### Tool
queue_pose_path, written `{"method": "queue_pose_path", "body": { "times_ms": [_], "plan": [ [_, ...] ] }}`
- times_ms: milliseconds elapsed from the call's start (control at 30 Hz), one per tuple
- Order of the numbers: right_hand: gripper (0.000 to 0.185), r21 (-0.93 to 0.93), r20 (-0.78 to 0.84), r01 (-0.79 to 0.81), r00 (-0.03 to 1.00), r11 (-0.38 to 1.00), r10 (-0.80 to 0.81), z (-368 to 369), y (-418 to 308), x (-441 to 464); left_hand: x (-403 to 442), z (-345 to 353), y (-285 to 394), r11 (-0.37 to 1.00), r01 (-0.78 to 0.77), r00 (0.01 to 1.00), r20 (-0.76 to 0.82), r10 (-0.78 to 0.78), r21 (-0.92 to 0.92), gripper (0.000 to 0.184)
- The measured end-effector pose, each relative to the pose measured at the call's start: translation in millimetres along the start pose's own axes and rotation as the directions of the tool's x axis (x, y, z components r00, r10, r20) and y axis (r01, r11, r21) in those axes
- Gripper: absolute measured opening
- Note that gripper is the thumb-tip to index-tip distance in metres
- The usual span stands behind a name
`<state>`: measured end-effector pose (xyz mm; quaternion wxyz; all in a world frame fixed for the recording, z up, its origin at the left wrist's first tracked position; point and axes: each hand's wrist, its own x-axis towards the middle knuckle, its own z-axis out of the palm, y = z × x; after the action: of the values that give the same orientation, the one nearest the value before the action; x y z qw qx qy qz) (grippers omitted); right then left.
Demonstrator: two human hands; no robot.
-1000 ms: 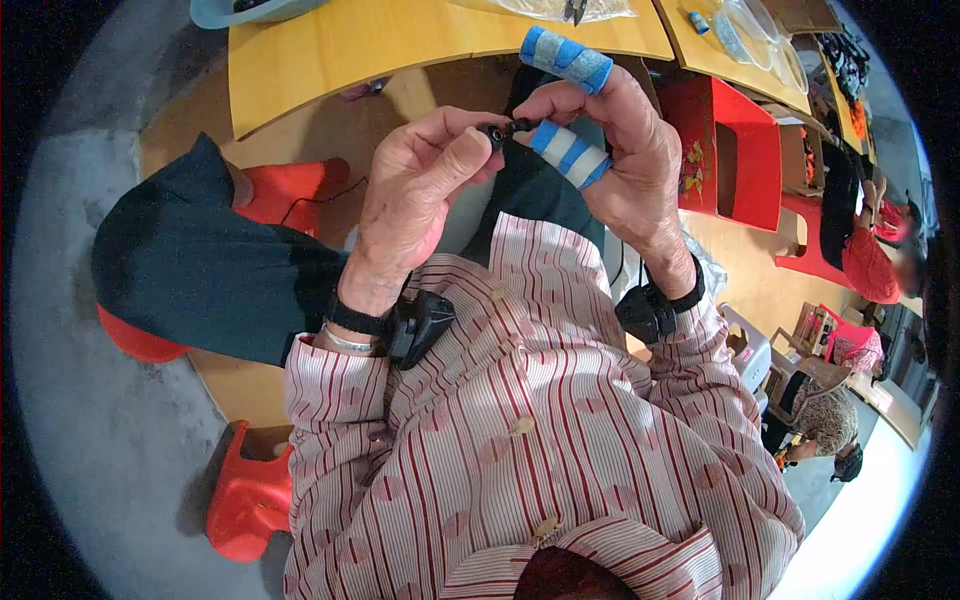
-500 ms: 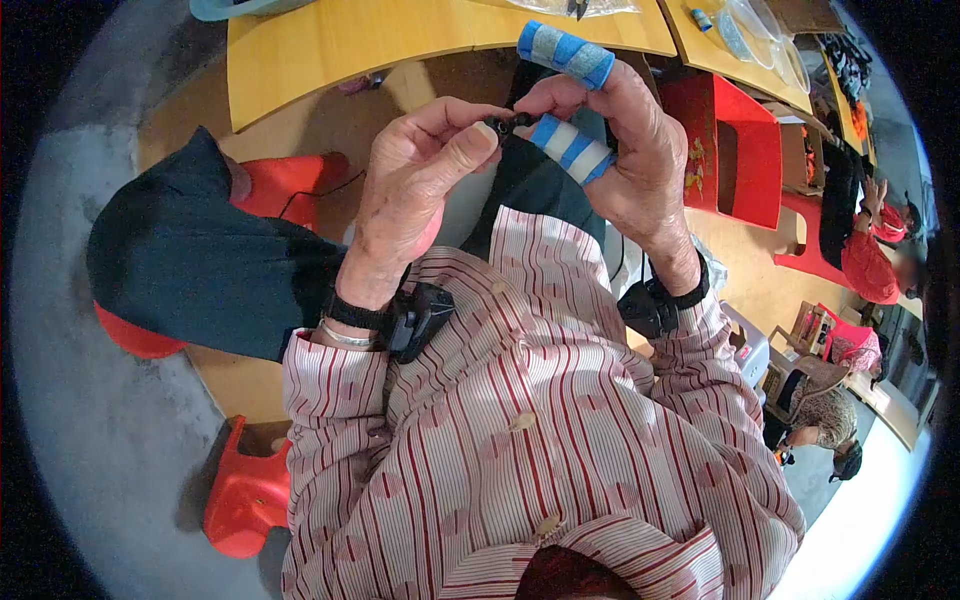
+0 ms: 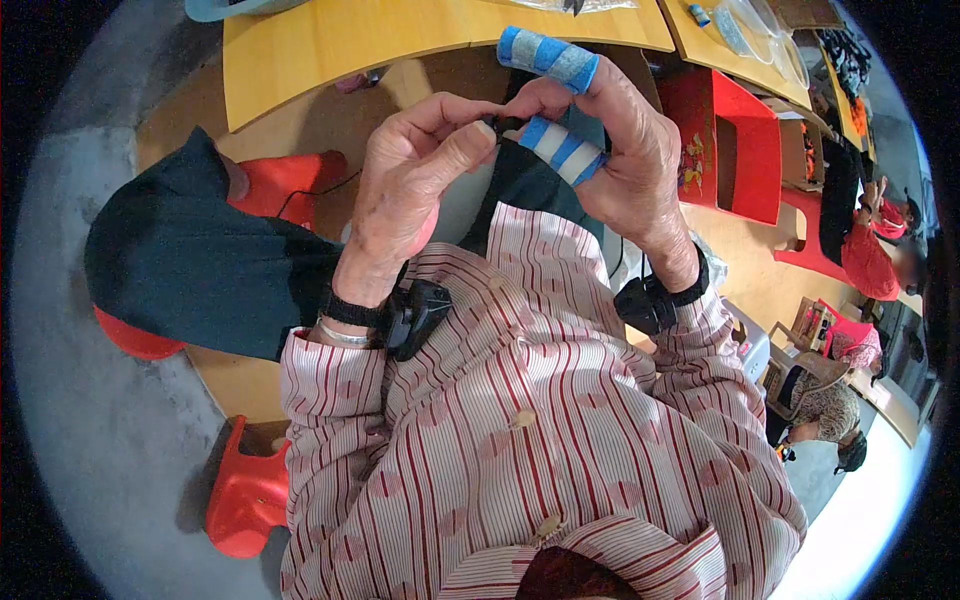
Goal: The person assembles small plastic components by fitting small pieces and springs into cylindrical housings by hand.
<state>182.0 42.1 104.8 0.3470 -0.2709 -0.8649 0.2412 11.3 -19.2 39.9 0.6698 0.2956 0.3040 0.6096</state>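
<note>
A small black part (image 3: 507,124) sits between the fingertips of both hands, above the lap. My left hand (image 3: 415,170) pinches its left end between thumb and forefinger. From the other side, my right hand (image 3: 628,140) closes on it with finger and thumb. Blue and white wraps cover the right forefinger (image 3: 547,60) and the right thumb (image 3: 563,150). The fingertips hide much of the black part, so its shape is hard to make out. Black straps with black devices are on both wrists.
A yellow table (image 3: 350,55) lies beyond the hands, with a blue basin (image 3: 240,8) at its left and a plastic bag at its far side. Red stools (image 3: 250,500) stand at left and right. Other people (image 3: 868,260) sit at the far right.
The right hand's wrapped finger and thumb have moved slightly left, closer to the left fingertips. The black part is now more covered by the fingers.
</note>
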Motion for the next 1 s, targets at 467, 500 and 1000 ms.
{"method": "queue_pose_path", "body": {
  "times_ms": [467,500,1000],
  "plan": [
    [0.055,-0.125,0.008,0.156,0.988,0.980,-0.156,5.7,5.3,-4.5,0.2,6.8,4.8,0.999,0.019,0.998,-0.054,-0.017,0.038,0.023],
    [0.055,-0.132,0.011,0.179,0.984,0.975,-0.179,6.6,6.7,-5.0,0.1,6.1,5.2,0.998,0.045,0.997,-0.066,-0.043,0.031,0.023],
    [0.039,-0.457,0.251,0.524,0.851,0.719,-0.461,20.0,5.3,-13.2,1.2,-5.2,-3.5,0.983,0.158,0.984,-0.064,-0.164,-0.095,0.038]
  ]
}}
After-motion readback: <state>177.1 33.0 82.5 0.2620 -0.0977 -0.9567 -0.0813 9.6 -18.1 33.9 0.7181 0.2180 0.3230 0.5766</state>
